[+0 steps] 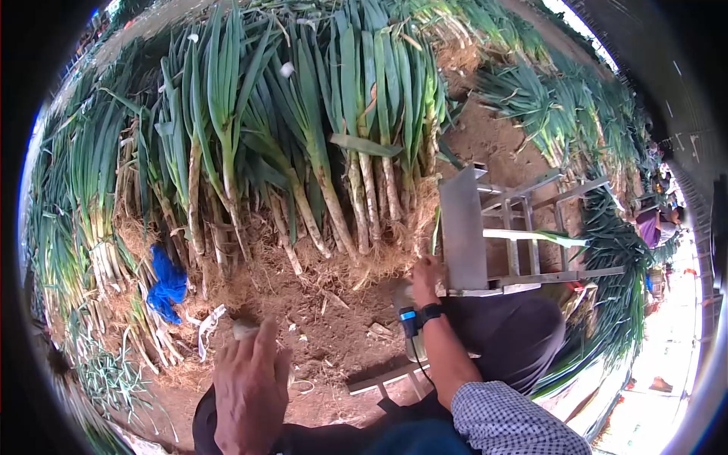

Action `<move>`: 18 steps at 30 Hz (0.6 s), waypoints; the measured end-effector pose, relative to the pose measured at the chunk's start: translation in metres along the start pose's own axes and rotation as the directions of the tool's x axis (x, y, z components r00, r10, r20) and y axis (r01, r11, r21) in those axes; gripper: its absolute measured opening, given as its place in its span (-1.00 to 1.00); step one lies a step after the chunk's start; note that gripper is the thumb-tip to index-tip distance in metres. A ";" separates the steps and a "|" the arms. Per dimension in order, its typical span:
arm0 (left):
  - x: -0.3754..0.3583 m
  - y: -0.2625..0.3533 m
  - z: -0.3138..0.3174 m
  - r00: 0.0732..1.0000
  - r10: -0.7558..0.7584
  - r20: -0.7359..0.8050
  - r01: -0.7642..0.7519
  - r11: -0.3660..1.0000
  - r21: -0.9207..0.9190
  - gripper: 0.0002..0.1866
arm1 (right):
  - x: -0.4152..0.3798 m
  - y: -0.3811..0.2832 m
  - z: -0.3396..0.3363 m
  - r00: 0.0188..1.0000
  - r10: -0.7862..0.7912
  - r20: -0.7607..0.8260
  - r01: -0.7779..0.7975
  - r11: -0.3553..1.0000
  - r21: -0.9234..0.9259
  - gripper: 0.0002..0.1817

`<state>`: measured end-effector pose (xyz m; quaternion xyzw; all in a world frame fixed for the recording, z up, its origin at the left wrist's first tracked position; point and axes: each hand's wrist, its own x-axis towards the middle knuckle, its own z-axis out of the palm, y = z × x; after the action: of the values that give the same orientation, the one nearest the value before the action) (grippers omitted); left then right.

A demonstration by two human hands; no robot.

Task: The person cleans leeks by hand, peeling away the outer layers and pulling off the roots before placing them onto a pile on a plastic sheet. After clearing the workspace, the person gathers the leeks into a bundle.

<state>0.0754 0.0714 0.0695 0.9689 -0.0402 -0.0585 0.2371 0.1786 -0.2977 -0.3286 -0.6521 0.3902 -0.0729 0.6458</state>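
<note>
My left hand is raised low in the view, its fingers extended and nothing seen in them. My right hand, with a black band at the wrist, is by the roots of the leek bundle and the near corner of a metal stool. Its fingers look curled, but what they hold, if anything, is too small to tell. Long leeks lie in a thick row ahead, green tops away and roots toward me. A loose leaf strip lies across them.
Blue cloth and a white strip lie left on the soil. More leeks are piled behind the stool, which stands close on the right beside my knee. A low metal frame is near my legs. A person in purple is far right.
</note>
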 end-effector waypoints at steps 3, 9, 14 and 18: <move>0.004 0.001 0.000 0.990 0.019 0.142 -0.015 0.999 -0.029 -0.51 | 0.030 0.057 -0.008 0.966 0.161 -0.201 -0.159 0.987 0.026 -0.53; 0.021 -0.004 0.009 0.985 -0.051 0.166 0.047 0.998 0.029 -0.51 | 0.081 0.083 -0.012 0.909 -0.383 -0.163 0.182 0.719 -0.671 -0.41; 0.031 -0.004 0.007 0.989 -0.023 0.143 0.020 1.000 0.018 -0.64 | 0.114 0.111 -0.035 0.991 -0.127 -0.035 0.088 0.838 -0.539 -0.66; 0.013 -0.013 0.008 0.993 0.036 0.116 -0.034 0.999 -0.015 -0.66 | 0.016 0.067 0.009 0.978 -0.177 -0.113 0.022 0.622 -0.782 -0.65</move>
<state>0.0880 0.0780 0.0557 0.9614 -0.0705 -0.1109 0.2418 0.1670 -0.2912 -0.3964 -0.8779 0.4029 0.0084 0.2586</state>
